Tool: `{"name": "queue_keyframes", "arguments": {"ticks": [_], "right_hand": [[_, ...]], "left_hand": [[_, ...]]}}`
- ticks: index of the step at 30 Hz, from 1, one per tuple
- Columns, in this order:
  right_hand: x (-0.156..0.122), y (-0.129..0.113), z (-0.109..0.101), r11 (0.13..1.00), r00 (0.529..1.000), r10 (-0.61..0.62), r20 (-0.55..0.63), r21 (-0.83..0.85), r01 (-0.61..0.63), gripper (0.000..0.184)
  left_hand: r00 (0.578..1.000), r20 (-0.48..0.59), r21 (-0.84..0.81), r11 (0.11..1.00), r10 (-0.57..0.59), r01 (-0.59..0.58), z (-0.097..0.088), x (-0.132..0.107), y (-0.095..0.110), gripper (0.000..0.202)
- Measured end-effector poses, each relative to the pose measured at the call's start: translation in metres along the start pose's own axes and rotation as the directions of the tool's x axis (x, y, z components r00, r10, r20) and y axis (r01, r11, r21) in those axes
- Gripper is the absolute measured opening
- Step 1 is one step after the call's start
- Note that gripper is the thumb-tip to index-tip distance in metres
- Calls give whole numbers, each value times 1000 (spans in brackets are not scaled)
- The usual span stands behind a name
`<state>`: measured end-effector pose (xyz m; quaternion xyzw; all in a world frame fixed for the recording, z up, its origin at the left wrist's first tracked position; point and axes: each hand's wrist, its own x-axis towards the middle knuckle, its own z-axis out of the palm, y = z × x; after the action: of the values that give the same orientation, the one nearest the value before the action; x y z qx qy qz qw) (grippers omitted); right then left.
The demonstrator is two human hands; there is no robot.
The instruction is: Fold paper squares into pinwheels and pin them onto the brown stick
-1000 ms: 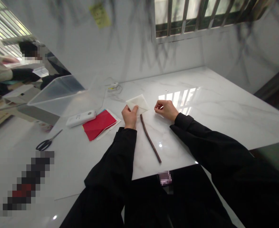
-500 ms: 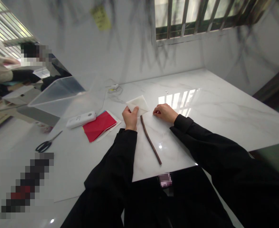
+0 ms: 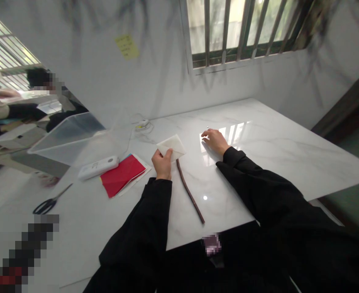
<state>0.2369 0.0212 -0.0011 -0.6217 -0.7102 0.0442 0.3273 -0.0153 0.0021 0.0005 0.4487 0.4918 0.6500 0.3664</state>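
Note:
My left hand [image 3: 162, 163] is closed on a small folded piece of cream paper [image 3: 175, 145], shaped like an envelope, thumb on its near face. Below the paper a thin brown stick [image 3: 189, 192], slightly bent, lies on the white marbled table [image 3: 277, 162]; its upper end meets the paper's lower edge in this view. Over the window's reflection, my right hand [image 3: 215, 140] reaches forward with thumb and fingers apart, and I see nothing held in it. A tiny pale bead-like thing [image 3: 208, 127] shows just beyond those fingers.
To the left lie red paper sheets [image 3: 122, 175] over white ones, a white handheld device [image 3: 98, 167], and black-handled scissors [image 3: 46, 205]. A clear plastic box [image 3: 66, 134] stands farther back, with a thin cable [image 3: 143, 125] near the wall. Another person [image 3: 38, 79] sits at far left.
My right hand has moved forward, toward the tiny beads, and its fingers have spread. My left hand still holds the folded paper. The view has tilted up slightly.

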Motion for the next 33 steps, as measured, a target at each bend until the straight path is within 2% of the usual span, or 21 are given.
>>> {"name": "queue_keyframes", "arguments": {"ticks": [2, 4, 6, 9, 11, 14, 16, 18, 20, 21, 25, 28, 31, 33], "right_hand": [[4, 18, -7, 996, 985, 72, -159, 70, -61, 24], [3, 33, -15, 990, 962, 104, -254, 116, -76, 23], [-3, 44, -21, 986, 949, 134, -287, 135, -98, 22], [-10, 50, -24, 970, 938, 215, -273, 173, -172, 22], [-14, 43, -20, 958, 935, 244, -258, 216, -190, 21], [-23, 14, -8, 927, 956, 206, -207, 355, -123, 20], [-32, -13, 2, 865, 979, 160, -125, 496, -78, 37], [-43, -39, 11, 790, 992, 129, -13, 605, -95, 58], [-50, -57, 18, 753, 992, 122, 32, 648, -114, 74], [-52, -61, 21, 744, 991, 131, 42, 656, -126, 76], [-50, -62, 25, 704, 982, 169, 88, 686, -183, 69], [-49, -59, 23, 669, 980, 181, 88, 719, -188, 81], [-50, -62, 21, 730, 990, 141, 30, 672, -124, 101], [-50, -63, 22, 768, 986, 166, 5, 627, -133, 92]], "left_hand": [[1000, 14, 5, 1000, -17, 17, -2, 0, -2, 29], [999, 25, 6, 1000, -23, 23, -2, 0, -2, 29], [999, 36, 1, 1000, -30, 30, -1, -1, -2, 31], [994, 48, 33, 995, -99, 98, 0, -5, 1, 37], [988, 44, 72, 987, -150, 147, 1, -8, 5, 40], [987, 82, 71, 988, -141, 135, 2, -12, 7, 44], [985, 144, 49, 995, -90, 84, 3, -13, 6, 47], [976, 215, 42, 998, -44, 35, 4, -14, 4, 47], [959, 282, 44, 999, -22, 10, 5, -15, 2, 46], [950, 311, 52, 999, -18, 3, 5, -15, 1, 45], [922, 386, 104, 992, 20, -65, 5, -19, 4, 42], [916, 398, 142, 982, 55, -121, 5, -22, 9, 46], [911, 402, 180, 968, 92, -177, 5, -24, 10, 39], [912, 398, 197, 962, 99, -191, 6, -24, 9, 32]]}}
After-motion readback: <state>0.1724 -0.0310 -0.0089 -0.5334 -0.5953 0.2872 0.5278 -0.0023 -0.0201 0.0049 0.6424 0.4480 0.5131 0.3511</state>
